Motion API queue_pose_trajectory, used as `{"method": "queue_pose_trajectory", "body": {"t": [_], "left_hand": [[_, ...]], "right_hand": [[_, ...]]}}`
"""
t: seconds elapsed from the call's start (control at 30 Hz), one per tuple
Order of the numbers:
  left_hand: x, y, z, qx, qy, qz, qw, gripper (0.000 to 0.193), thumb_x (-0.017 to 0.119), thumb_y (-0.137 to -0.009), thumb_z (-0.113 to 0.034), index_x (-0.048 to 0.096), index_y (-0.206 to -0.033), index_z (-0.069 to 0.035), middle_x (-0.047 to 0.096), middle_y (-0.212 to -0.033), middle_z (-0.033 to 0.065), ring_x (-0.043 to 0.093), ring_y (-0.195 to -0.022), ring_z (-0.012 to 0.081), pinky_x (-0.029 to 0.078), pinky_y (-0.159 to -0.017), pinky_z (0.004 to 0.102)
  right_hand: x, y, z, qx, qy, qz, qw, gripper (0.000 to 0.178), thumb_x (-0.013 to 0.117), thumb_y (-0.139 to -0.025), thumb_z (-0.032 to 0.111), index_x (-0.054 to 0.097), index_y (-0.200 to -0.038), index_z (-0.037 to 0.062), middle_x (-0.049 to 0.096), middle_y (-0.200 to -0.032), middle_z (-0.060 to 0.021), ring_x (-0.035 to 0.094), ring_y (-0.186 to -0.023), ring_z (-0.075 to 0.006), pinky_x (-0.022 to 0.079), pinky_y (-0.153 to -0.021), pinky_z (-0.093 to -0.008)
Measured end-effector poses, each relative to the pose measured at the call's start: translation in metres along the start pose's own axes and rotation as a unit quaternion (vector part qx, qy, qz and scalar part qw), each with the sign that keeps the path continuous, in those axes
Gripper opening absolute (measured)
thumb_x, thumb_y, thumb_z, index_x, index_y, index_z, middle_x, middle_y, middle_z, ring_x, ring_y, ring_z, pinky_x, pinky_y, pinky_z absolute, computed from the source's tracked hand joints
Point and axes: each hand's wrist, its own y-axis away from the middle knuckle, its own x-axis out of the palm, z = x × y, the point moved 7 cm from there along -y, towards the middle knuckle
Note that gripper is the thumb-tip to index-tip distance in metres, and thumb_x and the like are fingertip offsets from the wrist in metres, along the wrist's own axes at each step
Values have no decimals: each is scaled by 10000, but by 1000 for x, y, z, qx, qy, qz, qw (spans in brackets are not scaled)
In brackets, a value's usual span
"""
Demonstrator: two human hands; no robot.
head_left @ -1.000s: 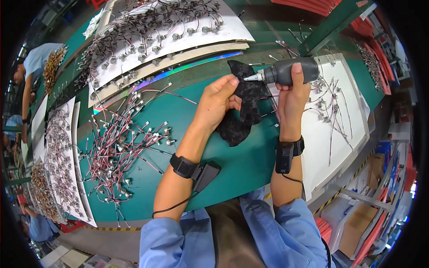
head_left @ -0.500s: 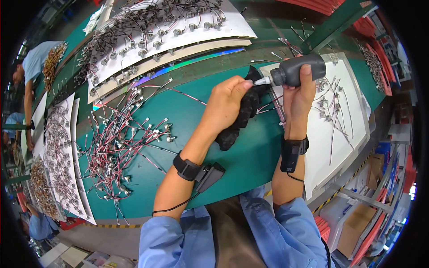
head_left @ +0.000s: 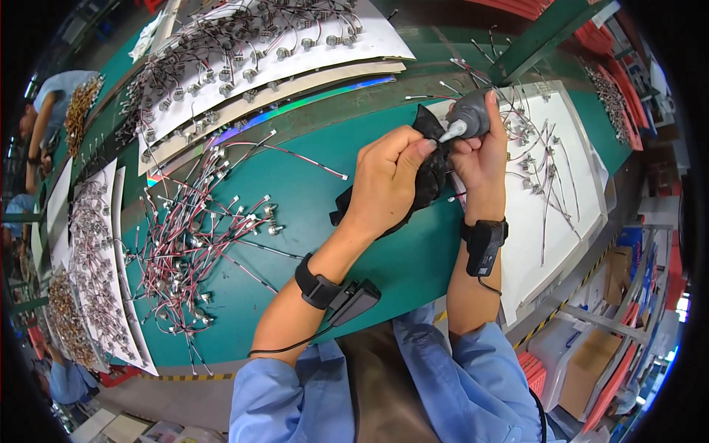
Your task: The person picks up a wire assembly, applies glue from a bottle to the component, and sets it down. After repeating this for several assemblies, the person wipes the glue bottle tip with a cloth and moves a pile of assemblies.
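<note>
My right hand point(head_left: 481, 168) grips a dark grey squeeze bottle point(head_left: 476, 109) over the left edge of the white board on the right. The bottle's pale nozzle point(head_left: 453, 131) points down and left, its tip close to my left thumb. A crumpled black cloth point(head_left: 432, 177) is bunched in my left hand point(head_left: 385, 181), with the thumb and fingers closed on it beside the nozzle tip. Whether the cloth touches the tip I cannot tell. On the green tabletop to the left lies a tangled pile of red and black wired components point(head_left: 181, 255).
Several wired parts lie on the white board point(head_left: 521, 258) at right. Boards of small components point(head_left: 281, 55) are stacked at the back left, and another board point(head_left: 103, 266) stands far left. A green post point(head_left: 546, 40) rises at the back. Other people point(head_left: 52, 107) work far left.
The bottle has turned so its nozzle now points more toward me and downward. My left hand has shifted slightly right and lower, and the cloth is bunched differently under it.
</note>
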Motion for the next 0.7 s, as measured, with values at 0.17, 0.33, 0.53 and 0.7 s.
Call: {"method": "queue_pose_trajectory", "body": {"t": [0.17,0.33,0.53,0.7], "left_hand": [[-1,2,20,-106,41,-2,994,183,510,-864,-114,506,-746,26,464,-576,63,424,-517,120,355,-484,266],[-1,4,38,-226,75,-3,971,196,499,-871,-114,502,-742,34,480,-568,37,456,-506,104,383,-473,253],[-7,7,71,-231,110,-16,967,140,532,-839,-87,524,-775,36,528,-675,68,568,-566,151,450,-476,274],[-27,1,63,-114,-115,-12,987,90,589,-768,-58,560,-787,25,556,-840,137,602,-645,259,475,-538,331]], "right_hand": [[4,-1,-12,74,-148,53,985,451,545,-837,378,484,-922,-61,516,-806,-127,343,-432,-43,293,-336,-155],[10,0,-18,135,-259,107,951,501,557,-825,386,449,-962,-83,498,-855,-143,343,-438,-68,309,-362,-158],[13,2,-22,163,-319,114,927,504,572,-811,392,446,-949,-77,507,-862,-153,347,-441,-70,314,-373,-160],[11,1,-25,168,-345,98,918,492,582,-805,381,442,-945,-69,509,-869,-158,348,-456,-73,326,-385,-163]]}}
